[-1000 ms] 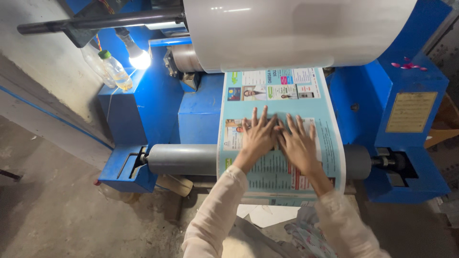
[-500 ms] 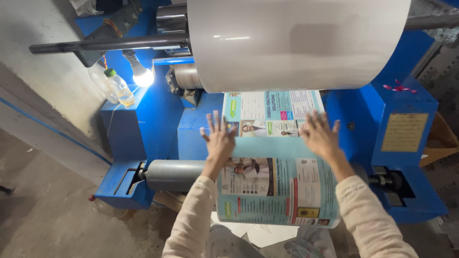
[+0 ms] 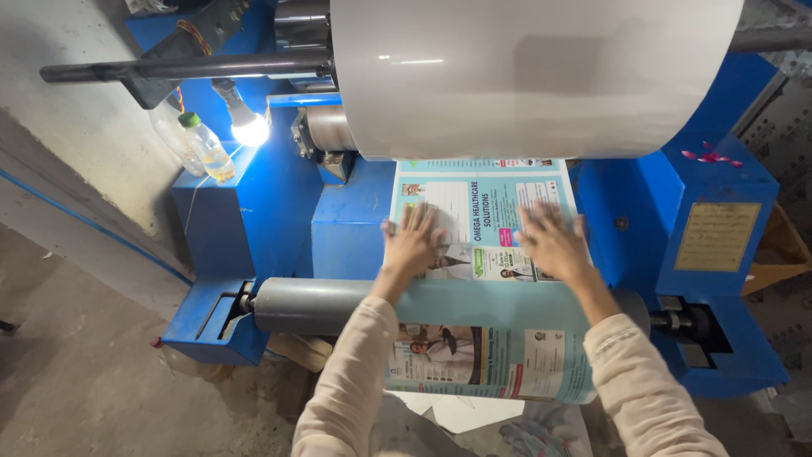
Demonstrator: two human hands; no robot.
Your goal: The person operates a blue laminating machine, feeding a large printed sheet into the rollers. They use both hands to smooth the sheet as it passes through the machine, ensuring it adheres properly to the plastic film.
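Observation:
A printed light-blue sheet (image 3: pixel 486 296) with pictures and text runs down from under a big white roll (image 3: pixel 533 72), over a grey roller (image 3: pixel 309 305), and hangs below it. My left hand (image 3: pixel 414 241) lies flat on the sheet's left side, fingers spread. My right hand (image 3: pixel 554 241) lies flat on the sheet's right side, fingers apart. Both hands press on the sheet just above the grey roller. Neither hand grips anything.
The blue machine body (image 3: pixel 715 254) flanks the sheet on both sides. A lit bulb (image 3: pixel 248 125) and a plastic bottle (image 3: pixel 205 148) stand at the left on the machine. A dark bar (image 3: pixel 186 68) sticks out to the left. Concrete floor (image 3: pixel 76 381) lies lower left, with paper scraps (image 3: pixel 461 415) below.
My hands have spread apart from the sheet's middle to its left and right sides. The printed sheet now hangs farther below the grey roller.

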